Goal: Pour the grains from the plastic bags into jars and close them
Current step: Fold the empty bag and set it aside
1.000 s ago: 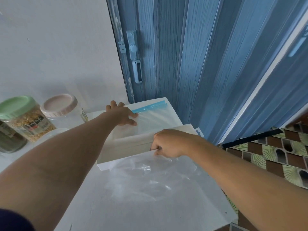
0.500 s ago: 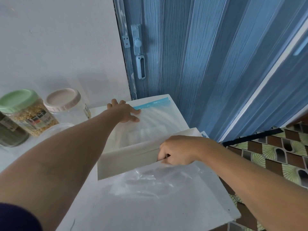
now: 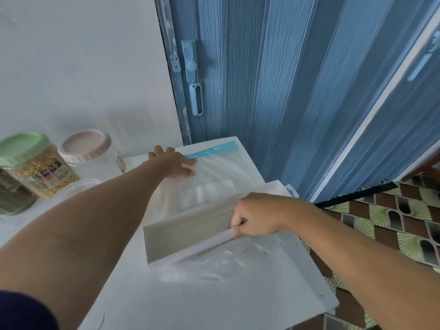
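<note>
A clear zip bag (image 3: 221, 170) with a blue seal strip lies flat at the far end of the white table (image 3: 214, 306). My left hand (image 3: 173, 163) holds its near-left corner by the strip. The bag's lower part runs into an open white box (image 3: 185, 232). My right hand (image 3: 259, 215) grips the box's near rim, fingers curled over it. A second, crumpled clear plastic bag (image 3: 226, 258) lies on the table just in front of the box. At the left stand a green-lidded jar (image 3: 35, 172) of yellow grains and a pink-lidded clear jar (image 3: 88, 148).
A dark-filled jar (image 3: 12, 198) is partly cut off at the left edge, with a clear glass rim (image 3: 78, 186) beside my left forearm. A blue folding door (image 3: 285, 91) stands right behind the table. The table's right edge drops to a patterned floor (image 3: 392, 222).
My right hand has drawn the white box toward me, and more of the zip bag now shows beyond it. My left hand has stayed on the bag's corner.
</note>
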The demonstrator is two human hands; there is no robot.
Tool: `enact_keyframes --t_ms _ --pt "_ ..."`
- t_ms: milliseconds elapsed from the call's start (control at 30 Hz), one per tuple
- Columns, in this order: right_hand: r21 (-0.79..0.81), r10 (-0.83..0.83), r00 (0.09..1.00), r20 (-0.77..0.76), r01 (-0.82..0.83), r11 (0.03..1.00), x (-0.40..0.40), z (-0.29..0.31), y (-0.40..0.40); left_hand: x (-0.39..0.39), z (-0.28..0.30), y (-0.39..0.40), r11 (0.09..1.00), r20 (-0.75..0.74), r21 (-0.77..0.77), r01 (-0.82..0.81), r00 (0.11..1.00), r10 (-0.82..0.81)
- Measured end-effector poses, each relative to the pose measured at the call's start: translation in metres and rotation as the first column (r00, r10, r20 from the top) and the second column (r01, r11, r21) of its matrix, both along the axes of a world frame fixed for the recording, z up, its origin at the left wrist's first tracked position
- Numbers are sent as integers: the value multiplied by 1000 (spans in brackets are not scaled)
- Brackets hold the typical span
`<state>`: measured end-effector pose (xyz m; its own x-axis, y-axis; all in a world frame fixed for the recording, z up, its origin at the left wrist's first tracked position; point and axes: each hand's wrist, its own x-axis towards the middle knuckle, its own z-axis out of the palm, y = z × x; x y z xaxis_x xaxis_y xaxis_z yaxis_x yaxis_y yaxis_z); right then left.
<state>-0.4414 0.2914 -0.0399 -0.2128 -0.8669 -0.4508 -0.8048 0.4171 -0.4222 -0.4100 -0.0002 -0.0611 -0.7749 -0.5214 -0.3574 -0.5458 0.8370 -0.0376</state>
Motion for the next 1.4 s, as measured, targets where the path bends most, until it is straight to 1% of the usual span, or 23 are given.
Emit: enact_keyframes --t_ms 100,333,400,500,567,667,767,833,867,933,1000,1067,1100,1200,1333,1400 --pt "19 -11 1000 15 11 1000 3 -4 6 -1 0 0 1000 4 7 -3 1000 3" --pt "148 40 993 113 -56 987 27 1 20 -2 -2 1 1000 -7 14 -19 1000 19" --pt "148 52 993 110 -68 987 31 0 23 -1 -3 1 1000 -4 12 -20 1000 20" --pt "99 33 991 127 -46 994 28 3 25 -1 -1 3 999 1 22 -24 1000 24" --pt "34 9 994 109 -13 999 23 8 25 0 1 5 1000 -15 17 -12 1000 12" --pt "-52 -15 999 46 17 999 15 13 22 4 1 5 999 -85 16 38 996 -36" --pt "-81 -13 999 -42 9 997 12 15 22 14 0 4 999 -186 26 45 982 -39" --pt "-72 -6 997 -76 1 997 10 18 20 23 2 3 999 -257 25 28 966 -21" --pt "-64 -2 996 -85 -4 998 8 19 19 29 4 3 1000 -268 17 17 963 -12" --pt "-79 0 996 -92 -7 997 4 20 14 39 7 2 1000 -215 -8 3 977 -5" --pt "-97 -4 997 -76 -3 995 -1 22 7 50 8 0 1000 -90 -8 -5 996 4" --pt "-63 14 998 -69 -18 998 -4 20 -1 57 6 0 1000 27 1 10 1000 -10" --pt "-31 26 997 -72 -29 999 -6 18 -5 58 5 0 1000 52 2 17 999 -17" --pt "12 18 997 -70 -17 1000 -13 15 -15 55 5 2 1000 87 -16 21 996 -20" --pt "-19 22 993 -112 -24 1000 -28 19 -21 55 7 1 999 123 -34 34 992 -30" --pt "-41 -16 991 -133 11 999 -42 25 -21 54 9 3 997 139 -55 49 990 -40"
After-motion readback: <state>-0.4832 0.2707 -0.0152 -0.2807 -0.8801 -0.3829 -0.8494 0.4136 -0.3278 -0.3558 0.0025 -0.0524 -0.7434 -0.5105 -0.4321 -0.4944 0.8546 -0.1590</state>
